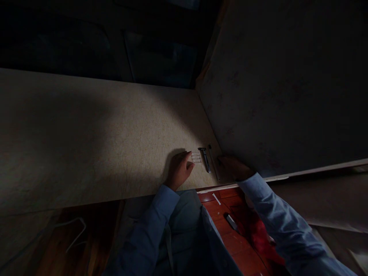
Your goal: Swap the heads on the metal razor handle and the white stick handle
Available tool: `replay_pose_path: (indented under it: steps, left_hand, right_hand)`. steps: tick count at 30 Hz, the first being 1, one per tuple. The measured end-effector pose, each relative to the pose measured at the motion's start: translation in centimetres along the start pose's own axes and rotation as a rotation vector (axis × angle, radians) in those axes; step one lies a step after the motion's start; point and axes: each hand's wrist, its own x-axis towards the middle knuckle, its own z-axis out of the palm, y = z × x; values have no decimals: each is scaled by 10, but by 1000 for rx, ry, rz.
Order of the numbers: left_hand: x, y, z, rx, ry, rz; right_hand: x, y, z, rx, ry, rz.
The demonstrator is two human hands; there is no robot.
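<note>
My left hand [179,170] rests on the pale tabletop, its thumb and forefinger apart and nothing gripped between them. Just beyond its fingertips lies a small set of clear, tube-like pieces [196,157], side by side. A dark-handled razor [205,160] lies to their right, its head pointing away from me. Beyond the razor is a thin stick with a dark end, perhaps a toothbrush [214,163]. My right hand [234,168] is low over the tabletop's right edge, beside that stick and close to the wall. Shadow hides how its fingers are set and whether they hold anything.
The tabletop [138,134] stretches left, with a patterned wall panel [287,96] on its right and dark window panes [163,57] behind. Below its front edge, a white strip [216,199] and a grey-and-white object [231,222] lie on a red surface [234,245].
</note>
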Motion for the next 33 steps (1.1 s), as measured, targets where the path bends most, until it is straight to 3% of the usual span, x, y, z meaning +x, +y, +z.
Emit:
replay_pose_path:
  steps: [4, 7, 11, 14, 19, 26, 29, 33]
  left_hand:
    - [0, 0, 0, -6, -2, -7]
    - [0, 0, 0, -22, -6, -16]
    - [-2, 2, -3, -93, 5, -58]
    - [-8, -3, -10, -218, 66, -109]
    - [-23, -33, -46, -356, 236, -241]
    - [-54, -75, -113, -387, 496, -469]
    - [-66, -79, -123, -368, 530, -504]
    - [-73, -77, -122, -270, 508, -456]
  right_hand:
    - [-8, -6, -15, -4, -18, 38]
    - [-19, -21, -27, 73, 66, 41]
    - [-29, -67, -32, 352, 236, 7]
    - [-27, -110, -27, 655, 321, -139]
    - [-11, -165, -15, 921, 330, -225]
    - [23, -203, 7, 899, 324, -290]
    - [37, -210, 19, 914, 384, -228]
    - [45, -207, 27, 1021, 413, -145]
